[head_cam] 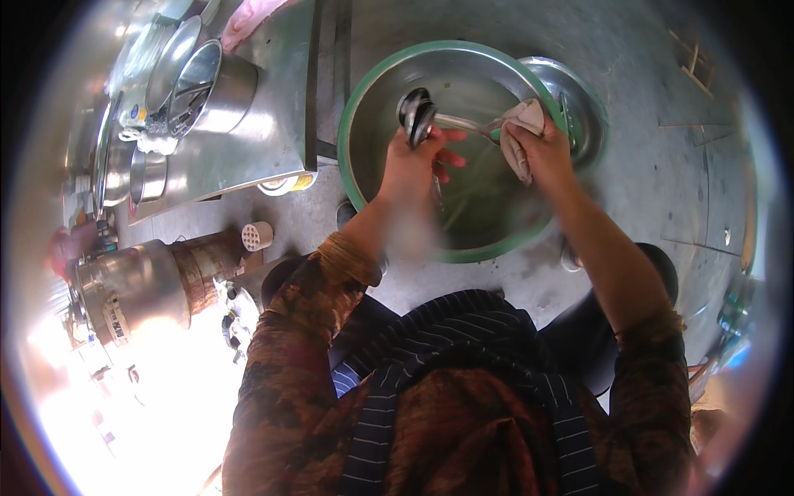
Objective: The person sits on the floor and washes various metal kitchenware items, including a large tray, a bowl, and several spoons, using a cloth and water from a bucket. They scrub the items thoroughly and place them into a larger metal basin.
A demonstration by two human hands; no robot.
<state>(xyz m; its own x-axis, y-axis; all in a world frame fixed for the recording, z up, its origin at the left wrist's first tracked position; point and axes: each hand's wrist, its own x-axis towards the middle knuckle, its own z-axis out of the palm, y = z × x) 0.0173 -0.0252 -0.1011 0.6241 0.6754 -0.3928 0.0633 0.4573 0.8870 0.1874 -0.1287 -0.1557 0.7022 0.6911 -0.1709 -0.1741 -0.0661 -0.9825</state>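
My left hand (414,162) grips a bunch of shiny metal spoons (417,115), with their bowls clustered above the thumb. From there a long metal utensil (462,123) stretches across to my right hand (546,152). A greyish-beige cloth (515,152) is pinched in that hand and meets the utensil's right end, partly hiding it. Both hands are above a large round metal basin (356,115) with a green rim. Cloudy water (481,192) lies in the basin, and a small green scrap floats near its far side.
A smaller metal bowl (592,102) holding some utensils stands behind the basin at right. On the left, a metal table (279,118) carries a steel pot (239,93) with cutlery. Nearer me are a large metal cylinder (139,291) and a perforated briquette (257,236).
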